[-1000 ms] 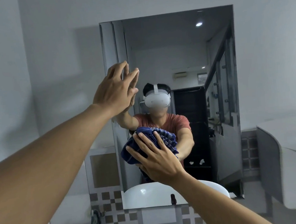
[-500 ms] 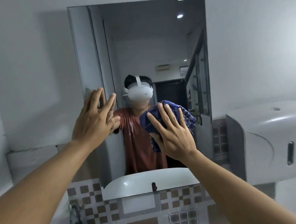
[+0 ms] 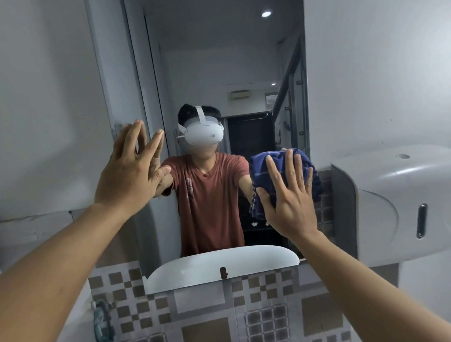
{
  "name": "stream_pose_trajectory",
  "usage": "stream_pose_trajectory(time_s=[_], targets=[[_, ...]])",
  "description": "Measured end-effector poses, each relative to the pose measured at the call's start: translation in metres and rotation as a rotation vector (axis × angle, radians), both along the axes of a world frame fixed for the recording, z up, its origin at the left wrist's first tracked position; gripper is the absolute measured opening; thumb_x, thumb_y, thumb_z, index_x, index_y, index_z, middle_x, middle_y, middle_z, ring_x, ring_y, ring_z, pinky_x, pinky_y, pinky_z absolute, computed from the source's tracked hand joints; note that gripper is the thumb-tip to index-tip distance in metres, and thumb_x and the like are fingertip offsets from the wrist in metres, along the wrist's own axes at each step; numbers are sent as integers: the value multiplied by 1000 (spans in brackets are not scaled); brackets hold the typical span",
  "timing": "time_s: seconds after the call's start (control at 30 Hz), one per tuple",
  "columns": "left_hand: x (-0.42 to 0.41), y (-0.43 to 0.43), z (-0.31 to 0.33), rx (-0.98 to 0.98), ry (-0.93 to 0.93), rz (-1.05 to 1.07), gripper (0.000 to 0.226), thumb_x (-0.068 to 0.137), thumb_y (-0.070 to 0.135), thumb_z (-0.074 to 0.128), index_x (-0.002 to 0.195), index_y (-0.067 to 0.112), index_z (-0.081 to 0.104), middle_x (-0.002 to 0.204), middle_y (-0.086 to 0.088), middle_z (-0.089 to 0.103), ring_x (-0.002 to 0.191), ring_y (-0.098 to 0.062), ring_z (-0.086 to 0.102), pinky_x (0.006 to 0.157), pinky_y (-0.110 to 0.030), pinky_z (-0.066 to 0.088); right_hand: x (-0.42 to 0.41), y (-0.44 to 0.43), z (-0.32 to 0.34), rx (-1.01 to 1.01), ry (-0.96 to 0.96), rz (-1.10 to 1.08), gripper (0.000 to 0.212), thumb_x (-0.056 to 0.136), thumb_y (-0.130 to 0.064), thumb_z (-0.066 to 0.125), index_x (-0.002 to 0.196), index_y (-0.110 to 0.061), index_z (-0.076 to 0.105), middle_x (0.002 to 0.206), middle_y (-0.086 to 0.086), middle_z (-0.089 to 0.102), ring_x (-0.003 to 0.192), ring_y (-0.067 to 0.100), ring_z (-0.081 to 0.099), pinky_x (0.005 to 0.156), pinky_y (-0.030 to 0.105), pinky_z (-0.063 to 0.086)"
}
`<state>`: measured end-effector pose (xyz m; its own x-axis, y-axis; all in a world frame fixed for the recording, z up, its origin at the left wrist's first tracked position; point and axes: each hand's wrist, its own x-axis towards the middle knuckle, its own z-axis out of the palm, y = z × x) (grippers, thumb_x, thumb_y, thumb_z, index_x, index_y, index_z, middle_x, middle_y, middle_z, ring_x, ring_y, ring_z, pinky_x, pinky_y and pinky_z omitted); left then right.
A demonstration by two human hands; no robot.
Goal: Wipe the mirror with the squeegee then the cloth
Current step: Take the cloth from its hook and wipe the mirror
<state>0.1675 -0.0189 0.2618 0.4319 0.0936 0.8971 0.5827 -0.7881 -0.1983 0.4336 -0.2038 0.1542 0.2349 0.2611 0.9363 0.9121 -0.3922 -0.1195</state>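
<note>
Cloth stage, by the look of it. Your right hand (image 3: 290, 197) is spread flat, fingers fanned, pressing a bunched blue cloth (image 3: 279, 165) against the mirror (image 3: 224, 60) at its lower right, near the right edge. Your left hand (image 3: 130, 169) is also open, fingers splayed and empty, laid on or just off the glass near the left edge; the view does not settle whether the palm touches.

No squeegee is in view, so that pass is probably done, though nothing here proves it.

Risks from here:
- The bare left hand on the glass will likely leave prints or smears on the part it rests on. Brace on the wall (image 3: 33, 106) instead, or give that patch a last wipe.
- The cloth is only pinned under an open palm, not gripped. Ease the pressure mid-stroke and it could slide off and drop towards the sink below.
- The cloth is wadded, so only part of it meets the glass; streaks between strokes are likely.
- A stroke that runs off the right edge would bump the white dispenser (image 3: 403, 203) mounted just beside the mirror.

Hard to make out:
- The top edge of the mirror is cut off by the frame, so the upper strip cannot be checked.
- Streaks or leftover water do not show in this dim light.
- The sink appears only as a reflection.
- A greenish object (image 3: 103, 331) at the lower left is too blurred to name.
</note>
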Motion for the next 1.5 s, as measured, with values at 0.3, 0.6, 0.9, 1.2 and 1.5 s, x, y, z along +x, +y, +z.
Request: stream_pose_trajectory(time_s=[0.3, 0.6, 0.9, 1.2, 1.5], targets=[[-3, -8, 11, 73, 7, 62, 75, 84, 46, 72, 148, 18, 44, 150, -19, 35, 135, -41, 34, 105, -56, 43, -1, -3, -66, -82, 93, -53, 65, 104, -51, 22, 161, -21, 15, 168, 13, -7, 155, 32, -9, 122, 53, 2], [-7, -5, 22, 123, 51, 61, 72, 86, 45, 72, 147, 19, 46, 150, -20, 37, 135, -39, 35, 99, -53, 50, -24, 20, -68, -40, 64, -50, 62, 107, -46, 21, 160, -15, 16, 166, 23, 10, 155, 37, 2, 121, 65, 9], [-9, 7, 24, 161, 79, 79, 70, 88, 52, 66, 149, 23, 46, 152, -17, 38, 140, -35, 34, 106, -51, 47, -89, 79, -46, -123, -200, 25, 61, 106, -43, 40, 159, -17, 26, 163, 22, 21, 154, 36, 11, 119, 68, 12], [-13, 8, 23, 163, 96, 75, 69, 90, 50, 64, 150, 22, 44, 153, -18, 38, 142, -36, 34, 107, -51, 47, -145, 120, -39, -276, -415, 171, 57, 106, -37, 39, 159, -19, 26, 165, 16, 20, 154, 31, 13, 121, 63, 4], [-9, 9, 19, 142, 113, 97, 68, 94, 48, 59, 153, 22, 37, 159, -20, 30, 148, -38, 26, 117, -50, 34, -154, 121, -80, -513, -545, 253, 68, 92, -23, 38, 159, -18, 23, 166, 13, 19, 155, 30, 11, 121, 61, 14]])
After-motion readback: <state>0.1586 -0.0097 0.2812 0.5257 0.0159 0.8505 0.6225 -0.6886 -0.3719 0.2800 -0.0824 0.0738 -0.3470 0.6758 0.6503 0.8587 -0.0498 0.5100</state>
